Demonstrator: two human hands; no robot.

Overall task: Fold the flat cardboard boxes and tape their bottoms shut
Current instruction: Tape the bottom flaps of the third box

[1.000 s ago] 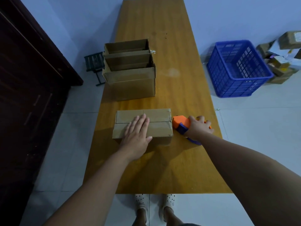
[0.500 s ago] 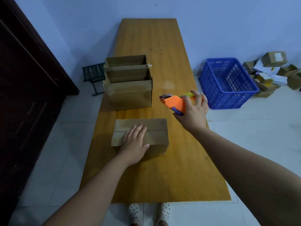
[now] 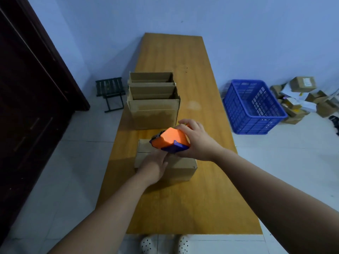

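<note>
My right hand [image 3: 198, 142] grips the orange tape dispenser [image 3: 169, 140] above the folded box [image 3: 183, 167]. My left hand [image 3: 156, 164] presses flat on its flaps.

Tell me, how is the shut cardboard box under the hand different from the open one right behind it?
The shut brown cardboard box has its flaps folded closed on top; the open-topped brown cardboard box shows its inside. The left hand rests on the shut box; no hand touches the open one. Both stand on the yellow wooden table.
</note>
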